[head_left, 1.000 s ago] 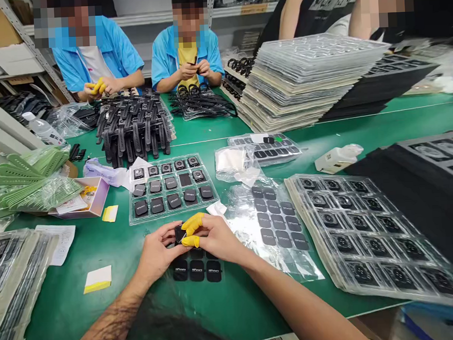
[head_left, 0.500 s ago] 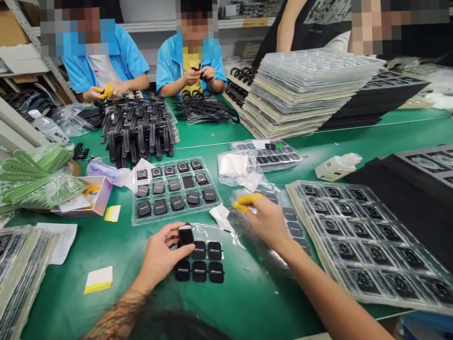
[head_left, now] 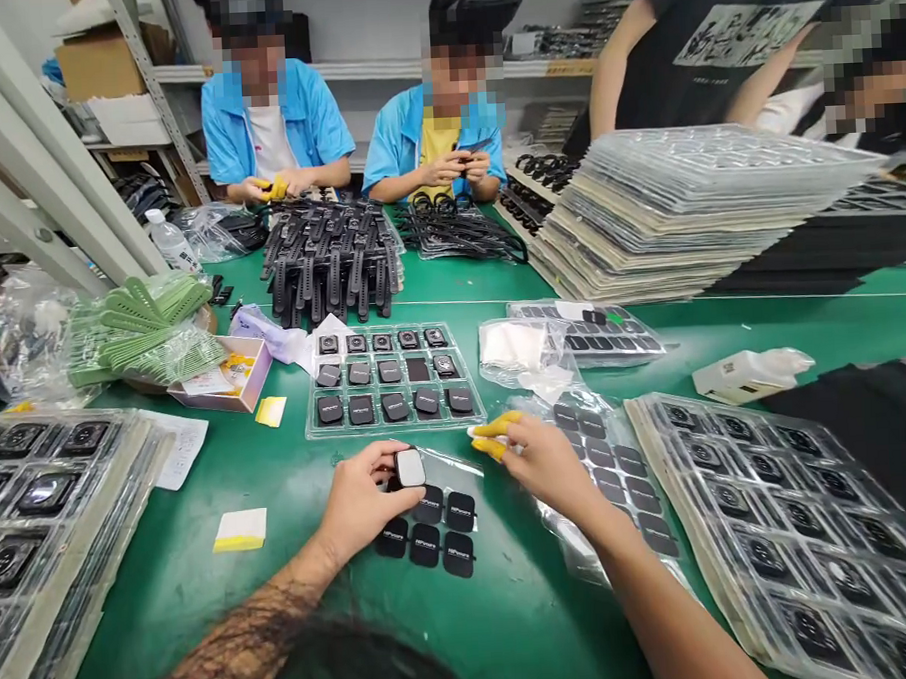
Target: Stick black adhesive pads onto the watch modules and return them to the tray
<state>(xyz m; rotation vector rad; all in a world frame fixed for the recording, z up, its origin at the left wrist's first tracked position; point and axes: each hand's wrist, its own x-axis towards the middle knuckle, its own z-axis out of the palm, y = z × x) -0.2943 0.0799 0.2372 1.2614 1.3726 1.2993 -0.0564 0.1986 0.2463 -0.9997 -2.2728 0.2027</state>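
Observation:
My left hand (head_left: 370, 493) is closed around the edges of a square watch body (head_left: 410, 467), its face turned up and pale with glare. It holds the watch above a clear sheet of black square stickers (head_left: 427, 543) with white lettering. To the right, my right hand (head_left: 544, 461) wears yellow finger covers on its thumb and forefinger. Those fingers are pinched on a small white wipe (head_left: 473, 435), mostly hidden by them. Beyond my hands lies a clear tray (head_left: 397, 429) of watch bodies, many with black stickers on them. More sticker sheets (head_left: 609, 473) lie beneath and beside my right forearm.
Stacked watch trays stand at right (head_left: 731, 528) and left (head_left: 117, 554). A tall tray pile (head_left: 688, 229) rises at the back right. Green straps (head_left: 152, 323), a small box (head_left: 234, 384), a white bottle (head_left: 751, 375) and black straps (head_left: 333, 255) surround the area. Two co-workers in blue sit opposite.
The view has swung left. My right hand has come off the plastic sheets and pinched the white wipe lying on the table. The watch in my left hand has tilted, its dark face now pale.

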